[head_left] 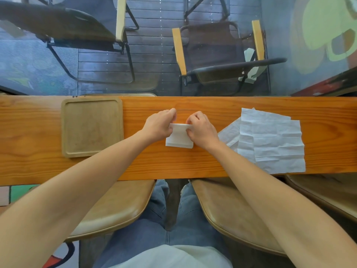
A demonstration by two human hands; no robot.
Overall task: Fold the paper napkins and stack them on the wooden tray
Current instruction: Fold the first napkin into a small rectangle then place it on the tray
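Note:
A small folded white napkin (pixel 179 139) lies at the middle of the narrow wooden table (pixel 212 105). My left hand (pixel 159 124) pinches its far left edge and my right hand (pixel 201 129) pinches its far right edge, with the far part of the napkin lifted off the wood. The square wooden tray (pixel 92 126) sits to the left with nothing on it. Several unfolded, creased white napkins (pixel 270 140) lie overlapped on the right part of the table.
Two tan stool seats (pixel 119 207) and my legs are under the table's near edge. Beyond the far edge stand folding chairs (pixel 218 60) on a dark slatted floor.

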